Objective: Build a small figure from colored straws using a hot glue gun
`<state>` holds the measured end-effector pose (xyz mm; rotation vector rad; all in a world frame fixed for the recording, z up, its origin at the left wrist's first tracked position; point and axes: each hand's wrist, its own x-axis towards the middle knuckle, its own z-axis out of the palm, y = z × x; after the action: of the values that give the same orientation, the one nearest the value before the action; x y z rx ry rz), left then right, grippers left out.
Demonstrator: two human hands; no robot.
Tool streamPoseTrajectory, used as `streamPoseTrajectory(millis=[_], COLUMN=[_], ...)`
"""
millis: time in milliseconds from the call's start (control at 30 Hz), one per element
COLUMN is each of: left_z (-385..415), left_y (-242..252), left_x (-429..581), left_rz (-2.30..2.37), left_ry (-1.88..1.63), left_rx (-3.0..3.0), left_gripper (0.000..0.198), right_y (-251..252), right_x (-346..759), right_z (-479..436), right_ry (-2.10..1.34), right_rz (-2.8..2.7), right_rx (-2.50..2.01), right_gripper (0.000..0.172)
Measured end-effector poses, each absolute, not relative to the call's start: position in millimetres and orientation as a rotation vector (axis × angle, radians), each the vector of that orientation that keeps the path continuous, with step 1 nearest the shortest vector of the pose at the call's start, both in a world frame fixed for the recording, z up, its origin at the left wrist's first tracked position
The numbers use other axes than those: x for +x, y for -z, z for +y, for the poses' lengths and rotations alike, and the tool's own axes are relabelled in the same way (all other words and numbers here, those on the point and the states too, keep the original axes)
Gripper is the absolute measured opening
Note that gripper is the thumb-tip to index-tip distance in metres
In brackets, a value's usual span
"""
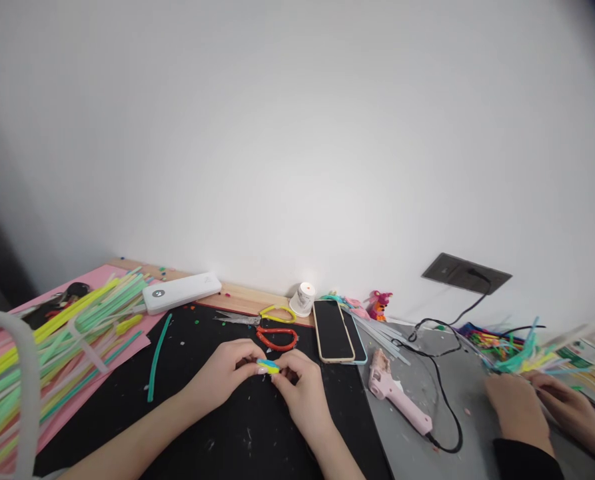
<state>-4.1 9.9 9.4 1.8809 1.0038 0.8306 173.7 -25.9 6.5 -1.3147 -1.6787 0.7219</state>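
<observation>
Over a flat black mat [242, 443], a person's left hand [227, 370] and right hand [300, 383] together pinch a small, soft-looking blue-and-yellow piece [268, 366] between them, near red-and-yellow-handled metal scissors [252, 321], and it could slip loose if either pinch slackens.

I read left hand [227, 368] in a close pinch | right hand [303, 385] pinched too, facing it | bare forearms [152, 424] angled inward on my feed
</observation>
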Motion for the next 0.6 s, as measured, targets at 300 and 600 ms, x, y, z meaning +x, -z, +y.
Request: streamPoseTrajectory(millis=[300,600], left_z=[9.3,10.6], left_y=[-9.5,-2.7], left_x=[-4.0,1.8], left_rz=[1.01,0.875], left_ry=[-0.831,-0.859], left_rx=[1.849,1.507], left_gripper=[0.014,0.025], right_y=[-6.8,-5.4], right_x=[173.7,171.5], right_z=[-25.4,-25.1], right_ry=[-0.744,-0.768], right_rz=[-1.66,-1.57], right_rx=[-1.33,-1.306], right_gripper=[0.018,0.009])
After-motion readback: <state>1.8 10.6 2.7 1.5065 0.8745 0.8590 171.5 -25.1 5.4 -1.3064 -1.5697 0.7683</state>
